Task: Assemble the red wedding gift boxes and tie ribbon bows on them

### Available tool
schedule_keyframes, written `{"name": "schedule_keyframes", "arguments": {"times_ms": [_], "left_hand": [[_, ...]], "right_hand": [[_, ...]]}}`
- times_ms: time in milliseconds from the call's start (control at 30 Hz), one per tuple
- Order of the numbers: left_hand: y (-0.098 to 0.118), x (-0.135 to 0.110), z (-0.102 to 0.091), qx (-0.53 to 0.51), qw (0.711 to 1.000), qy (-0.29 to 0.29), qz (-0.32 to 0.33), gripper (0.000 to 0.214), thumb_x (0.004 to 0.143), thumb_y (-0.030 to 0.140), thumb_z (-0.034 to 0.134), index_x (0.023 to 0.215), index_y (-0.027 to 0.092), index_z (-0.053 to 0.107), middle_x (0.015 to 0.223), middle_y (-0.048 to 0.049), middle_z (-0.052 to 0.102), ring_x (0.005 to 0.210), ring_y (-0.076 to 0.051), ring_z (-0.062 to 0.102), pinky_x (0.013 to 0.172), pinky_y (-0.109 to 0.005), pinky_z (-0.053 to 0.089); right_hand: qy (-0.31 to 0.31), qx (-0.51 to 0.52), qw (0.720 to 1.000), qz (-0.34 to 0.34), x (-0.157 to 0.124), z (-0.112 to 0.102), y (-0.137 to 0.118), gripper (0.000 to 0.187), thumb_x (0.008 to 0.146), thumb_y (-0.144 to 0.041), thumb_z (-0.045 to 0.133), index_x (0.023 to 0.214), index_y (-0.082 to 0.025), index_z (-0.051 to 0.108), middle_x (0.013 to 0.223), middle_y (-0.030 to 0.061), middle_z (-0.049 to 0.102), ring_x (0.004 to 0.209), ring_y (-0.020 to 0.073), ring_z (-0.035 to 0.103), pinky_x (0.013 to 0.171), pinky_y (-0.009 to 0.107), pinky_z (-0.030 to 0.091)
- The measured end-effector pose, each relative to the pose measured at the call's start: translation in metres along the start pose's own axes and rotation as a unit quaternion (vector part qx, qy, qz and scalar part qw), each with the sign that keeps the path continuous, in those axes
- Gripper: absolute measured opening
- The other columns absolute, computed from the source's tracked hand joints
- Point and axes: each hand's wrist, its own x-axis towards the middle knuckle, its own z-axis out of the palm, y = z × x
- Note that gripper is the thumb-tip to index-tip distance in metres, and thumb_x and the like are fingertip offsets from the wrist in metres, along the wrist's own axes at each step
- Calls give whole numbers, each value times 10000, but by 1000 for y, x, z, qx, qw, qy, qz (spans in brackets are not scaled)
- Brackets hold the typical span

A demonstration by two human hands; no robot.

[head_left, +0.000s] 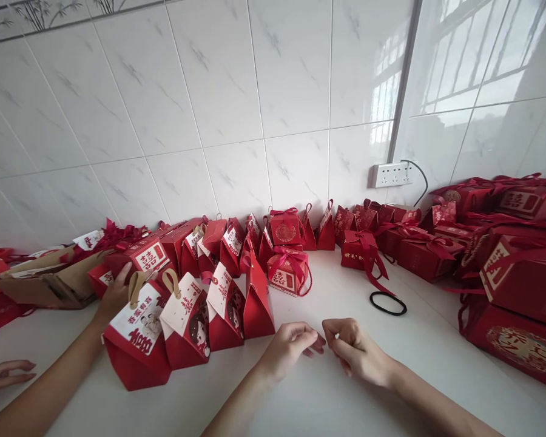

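Observation:
Over the white tabletop, near its front middle, my left hand (291,349) has its fingers loosely curved and slightly apart, with nothing seen in them. Close on its right is my right hand (357,351), fingers folded into a loose fist; nothing shows sticking out of it. The two hands face each other with a small gap between. Left of my left hand stands a row of red gift boxes, among them a plain red one (258,303) and one with a cartoon face (227,309). A black elastic loop (388,303) lies beyond my right hand.
Another person's hand (116,288) touches a red box at left; a further hand (4,376) rests at the left edge. Ribboned boxes (523,340) are stacked at right. An open cardboard carton (36,282) is at back left. A power strip (394,175) hangs on the tiled wall.

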Motion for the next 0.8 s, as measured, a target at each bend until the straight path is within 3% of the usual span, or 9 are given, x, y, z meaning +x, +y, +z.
{"name": "schedule_keyframes", "arguments": {"times_ms": [133, 233, 300, 367, 433, 500, 567, 633, 800], "left_hand": [[-1, -2, 1, 32, 999, 12, 17, 270, 743, 405, 553, 741, 139, 601, 782, -61, 632, 813, -199, 601, 758, -325, 436], [9, -7, 4, 91, 993, 33, 67, 224, 799, 349, 503, 754, 150, 597, 787, -52, 631, 816, -186, 594, 766, -311, 442], [28, -11, 6, 167, 974, 54, 143, 207, 841, 306, 466, 773, 160, 596, 824, -52, 633, 825, -175, 590, 772, -302, 449], [54, -15, 5, 278, 921, 93, 258, 183, 859, 252, 446, 782, 168, 590, 839, -51, 629, 824, -166, 584, 773, -296, 454], [85, -15, -3, 368, 836, 155, 377, 147, 846, 208, 458, 774, 174, 582, 831, -52, 628, 832, -168, 582, 780, -297, 461], [116, -9, -19, 385, 782, 229, 434, 128, 835, 199, 465, 800, 183, 587, 851, -50, 642, 876, -172, 595, 817, -300, 472], [140, 3, -43, 385, 780, 321, 374, 180, 833, 232, 444, 929, 189, 591, 977, -57, 651, 899, -173, 610, 823, -304, 490], [157, 20, -72, 421, 781, 397, 236, 287, 825, 264, 423, 1065, 195, 562, 1154, -62, 619, 1035, -188, 592, 882, -317, 487], [166, 64, -129, 497, 791, 347, 83, 194, 709, 240, 528, 832, 204, 674, 1042, -54, 685, 1120, -272, 566, 1000, -385, 413]], "right_hand": [[-34, 23, 997, 66, 0, 3, 1, 160, 616, -201, 355, 484, -214, 265, 444, -66, 272, 324, 53, 271, 344, 211, 198], [-29, -47, 998, 14, 6, 5, 7, 247, 677, -195, 369, 504, -207, 193, 501, -53, 258, 412, 53, 215, 394, 219, 179], [-21, -113, 993, -32, 11, 6, 12, 330, 741, -203, 377, 511, -196, 140, 539, -38, 273, 469, 61, 196, 444, 236, 181], [-15, -151, 987, -46, 16, 6, 16, 386, 795, -218, 372, 497, -187, 129, 552, -28, 291, 478, 65, 204, 470, 251, 191], [-8, -158, 987, -37, 19, 7, 18, 416, 830, -222, 356, 464, -182, 162, 554, -21, 310, 460, 62, 226, 472, 254, 205], [-7, -161, 986, -29, 21, 7, 18, 441, 853, -211, 334, 432, -175, 207, 558, -14, 335, 441, 58, 252, 469, 251, 221], [-12, -163, 986, -25, 21, 8, 17, 450, 861, -193, 337, 423, -168, 237, 566, -10, 355, 432, 54, 266, 467, 247, 229], [-15, -165, 986, -24, 21, 8, 16, 447, 858, -173, 358, 429, -165, 229, 568, -14, 351, 428, 51, 256, 461, 245, 220], [-9, -172, 985, -27, 23, 8, 16, 445, 853, -127, 382, 452, -165, 193, 564, -22, 334, 423, 49, 222, 445, 242, 193]]}}
